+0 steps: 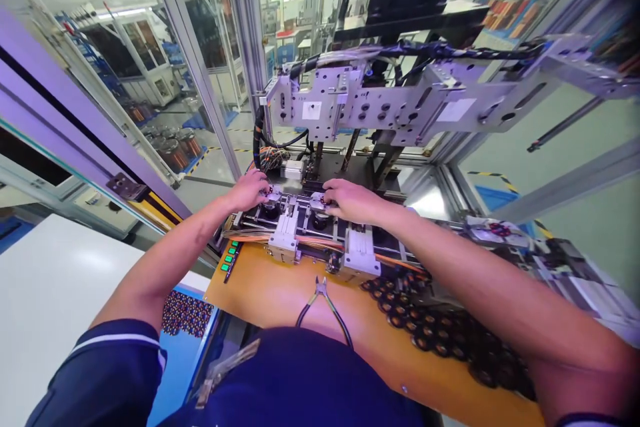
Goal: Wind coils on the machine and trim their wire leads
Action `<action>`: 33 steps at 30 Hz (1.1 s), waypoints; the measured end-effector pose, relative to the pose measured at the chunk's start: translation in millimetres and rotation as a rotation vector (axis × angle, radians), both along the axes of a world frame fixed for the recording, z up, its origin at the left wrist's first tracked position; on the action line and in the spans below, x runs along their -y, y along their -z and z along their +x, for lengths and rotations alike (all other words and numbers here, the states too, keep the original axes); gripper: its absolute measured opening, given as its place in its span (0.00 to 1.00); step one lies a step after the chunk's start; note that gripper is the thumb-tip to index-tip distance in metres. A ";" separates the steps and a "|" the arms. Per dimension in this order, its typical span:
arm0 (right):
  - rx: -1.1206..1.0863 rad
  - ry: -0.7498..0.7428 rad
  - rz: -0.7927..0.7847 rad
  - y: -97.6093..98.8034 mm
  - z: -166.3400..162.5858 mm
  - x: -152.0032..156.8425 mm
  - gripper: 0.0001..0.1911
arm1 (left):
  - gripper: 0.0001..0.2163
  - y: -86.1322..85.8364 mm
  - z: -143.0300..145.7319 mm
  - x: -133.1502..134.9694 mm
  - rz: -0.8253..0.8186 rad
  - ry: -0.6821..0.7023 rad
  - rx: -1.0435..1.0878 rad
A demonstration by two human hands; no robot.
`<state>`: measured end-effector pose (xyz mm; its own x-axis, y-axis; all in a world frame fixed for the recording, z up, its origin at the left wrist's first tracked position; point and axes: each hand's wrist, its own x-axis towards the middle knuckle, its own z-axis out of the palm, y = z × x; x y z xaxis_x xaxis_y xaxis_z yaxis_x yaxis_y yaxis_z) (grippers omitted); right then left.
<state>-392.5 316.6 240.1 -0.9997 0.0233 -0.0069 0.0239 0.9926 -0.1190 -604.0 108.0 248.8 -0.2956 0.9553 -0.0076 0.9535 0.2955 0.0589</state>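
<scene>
My left hand reaches to the left fixture of the machine, its fingers curled over the top of it. At the neighbouring fixture, my right hand has thumb and fingers bent together at the upper edge. Something small and dark shows by the fingertips of each hand, too small to name. Two pale metal blocks stand in front of the fixtures, with orange cables running beside them. A pair of side cutters lies with handles spread on the orange-brown worktop, close to my body.
Many black ring-shaped parts lie heaped on the worktop under my right forearm. Green-lit buttons sit at the left edge. A blue tray holds small round parts. Above hangs a metal plate assembly; frame posts stand around.
</scene>
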 end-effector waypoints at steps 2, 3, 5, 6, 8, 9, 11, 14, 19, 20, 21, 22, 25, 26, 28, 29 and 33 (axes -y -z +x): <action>0.030 -0.003 -0.014 3.5 -1.4 -2.1 0.09 | 0.12 0.9 -3.6 -1.0 -0.048 0.006 0.006; 0.042 -0.006 -0.024 4.4 -2.2 -3.3 0.10 | 0.12 0.4 -5.4 -2.3 -0.075 0.010 0.013; 0.063 -0.011 -0.046 6.0 -4.3 -5.8 0.11 | 0.13 -0.9 -9.0 -6.3 -0.136 0.022 0.032; 0.072 -0.014 -0.057 7.1 -5.3 -6.9 0.11 | 0.14 -1.4 -10.5 -8.4 -0.165 0.028 0.043; 0.087 -0.020 -0.081 10.1 -7.0 -8.2 0.12 | 0.14 -2.0 -12.4 -12.0 -0.212 0.033 0.066; 0.092 -0.024 -0.093 11.9 -7.6 -8.7 0.12 | 0.14 -2.1 -12.7 -13.3 -0.226 0.034 0.076; 0.094 -0.034 -0.116 14.7 -8.8 -9.7 0.12 | 0.13 -2.4 -12.1 -14.8 -0.233 0.030 0.095; 0.068 -0.048 -0.149 12.4 -11.6 -13.6 0.10 | 0.13 -5.5 -8.2 -16.3 -0.186 0.015 0.123; -0.055 -0.060 -0.224 -16.1 0.0 -9.9 0.04 | 0.12 -22.9 11.5 -0.6 0.002 -0.026 0.181; -0.078 -0.071 -0.237 -22.1 9.8 -2.9 0.05 | 0.12 -25.7 19.5 10.5 0.059 -0.033 0.190; -0.105 -0.093 -0.256 -26.2 22.8 7.1 0.06 | 0.11 -26.7 29.5 24.8 0.138 -0.035 0.203; -0.135 -0.122 -0.285 -27.2 38.5 20.0 0.06 | 0.11 -25.1 41.7 42.0 0.222 -0.037 0.219; -0.234 -0.238 -0.441 -5.1 88.2 71.2 0.09 | 0.09 -0.2 87.4 99.7 0.507 -0.052 0.347; -0.204 -0.245 -0.457 11.2 100.2 90.4 0.10 | 0.09 14.9 102.9 116.5 0.496 -0.103 0.397; -0.102 -0.218 -0.403 52.3 109.0 127.9 0.08 | 0.10 51.7 128.6 140.2 0.368 -0.162 0.468; -0.073 -0.207 -0.392 74.1 105.5 145.0 0.08 | 0.09 71.2 137.5 146.4 0.320 -0.166 0.476; -0.029 -0.126 -0.324 131.6 65.4 188.2 0.08 | 0.05 131.0 150.5 142.6 0.221 -0.188 0.398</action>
<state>-327.0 128.3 108.5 -0.9945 -0.0989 0.0346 -0.1042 0.8981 -0.4272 -453.6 -34.6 117.8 -0.4787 0.8770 0.0421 0.7757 0.4000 0.4882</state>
